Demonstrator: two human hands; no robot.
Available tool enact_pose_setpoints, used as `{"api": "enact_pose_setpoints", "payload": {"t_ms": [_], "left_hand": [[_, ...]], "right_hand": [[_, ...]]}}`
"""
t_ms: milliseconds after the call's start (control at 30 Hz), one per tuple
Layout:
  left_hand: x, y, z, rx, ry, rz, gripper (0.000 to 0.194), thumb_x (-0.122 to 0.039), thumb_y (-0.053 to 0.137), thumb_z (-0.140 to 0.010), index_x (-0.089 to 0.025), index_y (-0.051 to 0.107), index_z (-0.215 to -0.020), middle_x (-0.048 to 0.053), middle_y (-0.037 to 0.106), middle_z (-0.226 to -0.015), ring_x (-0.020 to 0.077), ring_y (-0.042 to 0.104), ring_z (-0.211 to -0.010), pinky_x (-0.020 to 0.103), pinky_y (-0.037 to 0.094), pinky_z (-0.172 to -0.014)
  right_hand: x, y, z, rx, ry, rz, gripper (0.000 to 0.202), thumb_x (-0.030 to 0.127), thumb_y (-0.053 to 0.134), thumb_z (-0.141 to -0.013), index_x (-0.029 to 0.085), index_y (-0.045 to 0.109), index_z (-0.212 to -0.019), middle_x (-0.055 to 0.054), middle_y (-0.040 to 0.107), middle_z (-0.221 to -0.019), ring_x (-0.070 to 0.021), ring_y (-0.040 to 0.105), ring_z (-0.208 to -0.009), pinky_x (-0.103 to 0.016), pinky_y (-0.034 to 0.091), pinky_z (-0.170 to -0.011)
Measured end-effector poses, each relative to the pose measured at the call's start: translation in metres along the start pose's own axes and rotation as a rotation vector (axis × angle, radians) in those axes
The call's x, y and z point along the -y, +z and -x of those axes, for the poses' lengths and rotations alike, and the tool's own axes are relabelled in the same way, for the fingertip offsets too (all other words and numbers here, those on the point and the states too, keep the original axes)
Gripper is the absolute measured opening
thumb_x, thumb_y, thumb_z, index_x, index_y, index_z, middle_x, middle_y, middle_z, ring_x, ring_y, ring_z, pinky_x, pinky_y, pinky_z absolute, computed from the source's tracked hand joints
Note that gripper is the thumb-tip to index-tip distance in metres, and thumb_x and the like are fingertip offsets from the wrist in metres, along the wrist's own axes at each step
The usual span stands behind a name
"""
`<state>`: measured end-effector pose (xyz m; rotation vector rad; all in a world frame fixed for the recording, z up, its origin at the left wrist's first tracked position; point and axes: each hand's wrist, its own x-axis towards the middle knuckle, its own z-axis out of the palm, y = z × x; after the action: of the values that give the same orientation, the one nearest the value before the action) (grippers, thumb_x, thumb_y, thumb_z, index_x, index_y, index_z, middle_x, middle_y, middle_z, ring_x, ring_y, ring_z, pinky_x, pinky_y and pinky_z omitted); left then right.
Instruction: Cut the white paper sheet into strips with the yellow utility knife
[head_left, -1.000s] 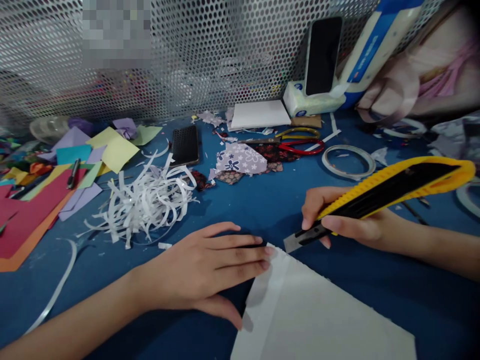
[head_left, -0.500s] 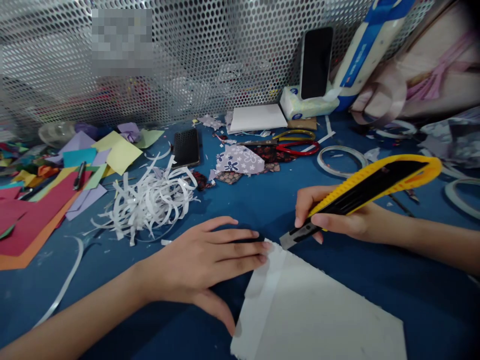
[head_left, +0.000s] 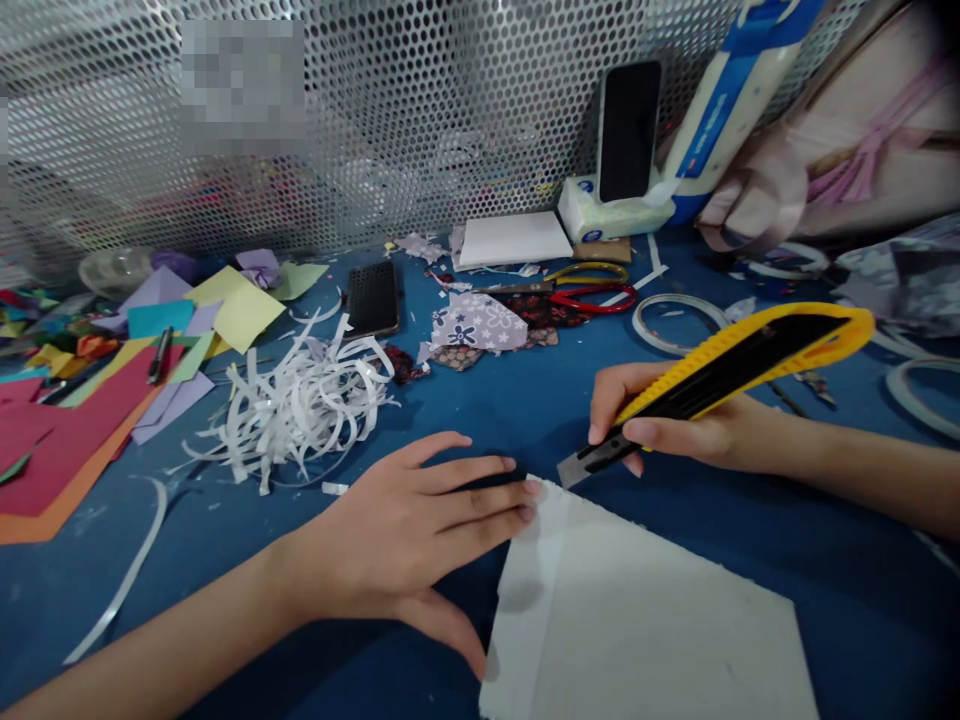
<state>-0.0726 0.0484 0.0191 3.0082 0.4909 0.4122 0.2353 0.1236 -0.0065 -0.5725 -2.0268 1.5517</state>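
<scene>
A white board with rough edges lies at the bottom centre of the blue table. My left hand is spread flat with its fingers apart; its fingertips touch the board's upper left corner and the thumb rests at its left edge. In my right hand is a yellow and black utility knife, gripped between thumb and fingers. The knife's blade points down to the left, close to the board's top edge near the corner. Whether the blade touches the board I cannot tell.
Shredded white strips are heaped left of centre, beside coloured paper. Behind lie a dark phone, fabric scraps and red-handled scissors. Tape rolls sit at right. A perforated metal panel stands at the back.
The board has turned slightly, its right corner now higher and its lower left edge further right. My left thumb has shifted right with it. The knife has moved slightly left and up.
</scene>
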Motion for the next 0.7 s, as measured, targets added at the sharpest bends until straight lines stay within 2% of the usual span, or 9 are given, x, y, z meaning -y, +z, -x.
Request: {"api": "enact_pose_setpoints", "payload": {"t_ms": [133, 233, 333, 467, 600, 700], "left_hand": [[-0.006, 0.005, -0.001, -0.035, -0.057, -0.078, 0.068, -0.067, 0.055, -0.098, -0.008, 0.06, -0.133, 0.011, 0.066, -0.14, 0.0252, 0.059, -0.135, 0.04, 0.015, -0.129], [-0.009, 0.009, 0.0, -0.008, -0.082, -0.105, 0.072, -0.067, 0.052, -0.099, -0.007, 0.058, -0.137, 0.011, 0.062, -0.145, 0.0262, 0.057, -0.137, 0.041, 0.014, -0.129], [-0.01, 0.01, 0.002, -0.001, -0.092, -0.085, 0.078, -0.073, 0.045, -0.099, -0.008, 0.056, -0.14, 0.011, 0.06, -0.147, 0.0269, 0.054, -0.139, 0.043, 0.015, -0.129], [-0.01, 0.008, 0.002, 0.021, -0.076, -0.092, 0.082, -0.076, 0.041, -0.098, -0.008, 0.055, -0.141, 0.012, 0.059, -0.148, 0.0269, 0.053, -0.14, 0.044, 0.018, -0.129], [-0.009, 0.005, 0.0, 0.057, -0.074, -0.089, 0.08, -0.074, 0.036, -0.101, -0.008, 0.055, -0.142, 0.009, 0.056, -0.151, 0.0249, 0.051, -0.142, 0.04, 0.01, -0.13], [-0.008, 0.006, 0.002, 0.075, -0.08, -0.052, 0.078, -0.073, 0.035, -0.102, -0.009, 0.053, -0.144, 0.009, 0.055, -0.152, 0.024, 0.049, -0.144, 0.04, 0.01, -0.13]], "right_hand": [[0.006, -0.012, -0.004, -0.048, -0.015, 0.122, 0.023, 0.043, 0.065, -0.097, 0.022, 0.072, -0.098, 0.0, 0.068, -0.078, -0.0126, 0.065, -0.062, -0.023, 0.049, -0.059], [0.007, -0.02, -0.007, -0.028, -0.063, 0.192, 0.026, 0.045, 0.066, -0.096, 0.021, 0.074, -0.096, -0.004, 0.07, -0.09, -0.0174, 0.068, -0.081, -0.027, 0.052, -0.071], [0.006, -0.022, -0.009, -0.017, -0.033, 0.185, 0.023, 0.041, 0.073, -0.091, 0.021, 0.075, -0.101, -0.005, 0.073, -0.099, -0.0196, 0.069, -0.094, -0.029, 0.053, -0.082], [0.005, -0.02, -0.009, -0.053, 0.042, 0.086, 0.027, 0.034, 0.085, -0.079, 0.021, 0.072, -0.099, -0.003, 0.074, -0.093, -0.0166, 0.07, -0.084, -0.024, 0.055, -0.072], [0.003, -0.023, -0.007, -0.036, 0.101, 0.058, 0.025, 0.033, 0.085, -0.079, 0.019, 0.073, -0.095, -0.003, 0.075, -0.091, -0.0159, 0.07, -0.083, -0.023, 0.054, -0.072], [0.001, -0.026, -0.007, -0.032, 0.124, 0.03, 0.026, 0.034, 0.085, -0.078, 0.018, 0.073, -0.095, -0.004, 0.076, -0.092, -0.017, 0.071, -0.085, -0.024, 0.055, -0.074]]}}
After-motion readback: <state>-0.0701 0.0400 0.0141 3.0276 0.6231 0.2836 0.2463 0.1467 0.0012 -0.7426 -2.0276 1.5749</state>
